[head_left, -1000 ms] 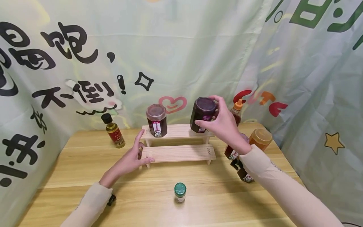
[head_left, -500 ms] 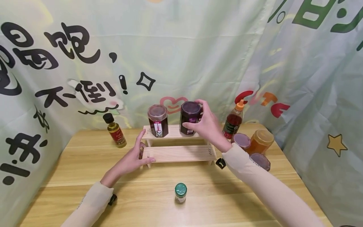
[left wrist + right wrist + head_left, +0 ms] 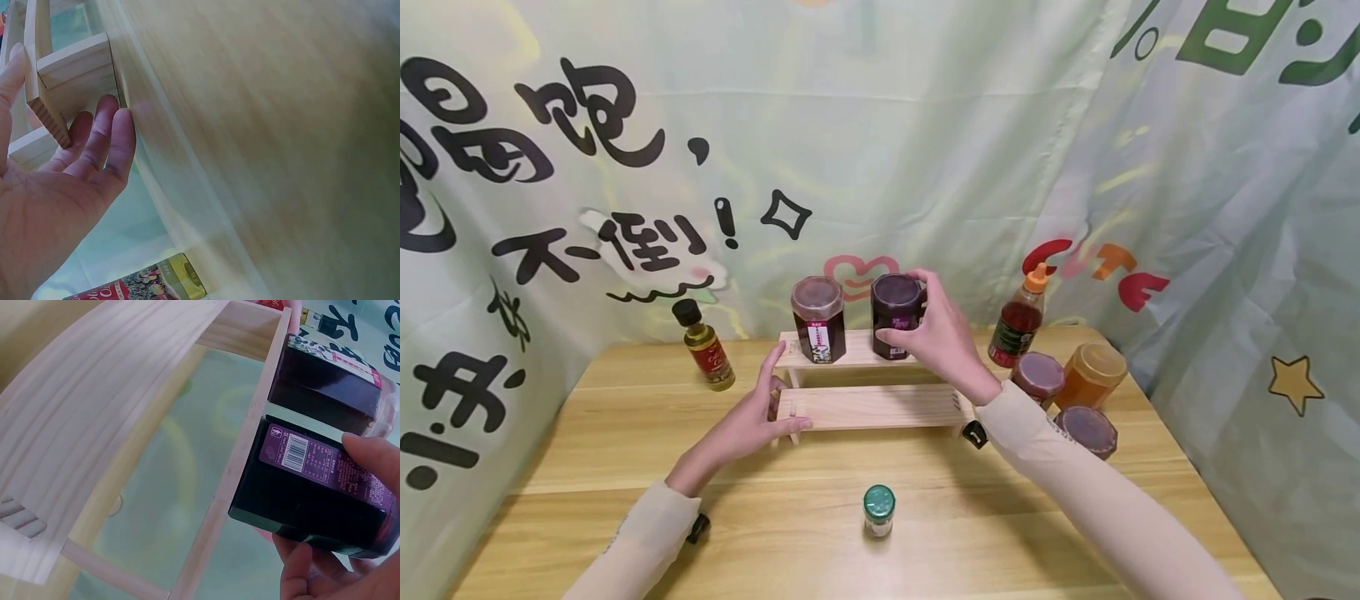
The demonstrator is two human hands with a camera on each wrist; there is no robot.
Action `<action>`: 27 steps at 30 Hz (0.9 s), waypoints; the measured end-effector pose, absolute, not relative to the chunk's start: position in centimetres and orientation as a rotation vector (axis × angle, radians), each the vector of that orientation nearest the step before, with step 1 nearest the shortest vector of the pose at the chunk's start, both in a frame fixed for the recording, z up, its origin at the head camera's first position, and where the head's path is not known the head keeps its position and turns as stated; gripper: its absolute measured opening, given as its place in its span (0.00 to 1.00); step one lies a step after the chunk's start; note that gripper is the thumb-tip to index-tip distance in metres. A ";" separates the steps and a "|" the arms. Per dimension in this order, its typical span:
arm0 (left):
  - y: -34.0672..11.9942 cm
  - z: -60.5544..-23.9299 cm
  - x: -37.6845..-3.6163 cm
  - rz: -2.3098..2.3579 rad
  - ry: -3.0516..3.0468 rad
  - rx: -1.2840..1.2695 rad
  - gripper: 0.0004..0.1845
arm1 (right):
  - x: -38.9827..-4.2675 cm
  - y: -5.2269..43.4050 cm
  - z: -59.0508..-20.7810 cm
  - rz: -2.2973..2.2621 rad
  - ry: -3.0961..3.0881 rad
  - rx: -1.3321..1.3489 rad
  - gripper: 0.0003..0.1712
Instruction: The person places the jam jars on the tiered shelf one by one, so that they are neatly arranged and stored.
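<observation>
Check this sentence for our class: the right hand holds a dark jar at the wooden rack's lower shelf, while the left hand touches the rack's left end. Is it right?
Not quite: the shelf is wrong. The right hand holds the dark jar at the wooden rack's upper shelf, as the head view shows, while the left hand touches the rack's left end.

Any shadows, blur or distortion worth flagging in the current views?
Head: fairly sharp, soft shadow on the table beside the right sleeve. Left wrist: hazy, table grain blurred, darker toward the right edge. Right wrist: the barcode on the held jar looks crisp; the lower board appears bowed, probably lens distortion.
</observation>
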State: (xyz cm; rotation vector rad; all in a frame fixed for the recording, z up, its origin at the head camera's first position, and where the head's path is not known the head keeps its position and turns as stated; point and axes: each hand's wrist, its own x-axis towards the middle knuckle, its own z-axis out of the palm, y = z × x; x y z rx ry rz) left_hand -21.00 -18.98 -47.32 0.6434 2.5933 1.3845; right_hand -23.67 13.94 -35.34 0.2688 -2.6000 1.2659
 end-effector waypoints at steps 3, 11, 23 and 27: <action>-19.0 -47.3 -21.0 1.383 2.597 0.656 0.72 | -23.6 14.0 -35.4 1.261 -2.609 0.266 0.58; -19.0 -47.4 -21.1 1.385 2.591 0.662 0.72 | -23.2 14.5 -35.0 1.274 -2.642 0.312 0.62; -19.5 -46.9 -21.3 1.315 2.665 0.702 0.70 | -20.1 17.6 -31.8 1.507 -2.604 0.296 0.57; -19.3 -46.9 -21.3 1.311 2.664 0.715 0.70 | -18.9 19.8 -31.2 1.496 -2.582 0.308 0.49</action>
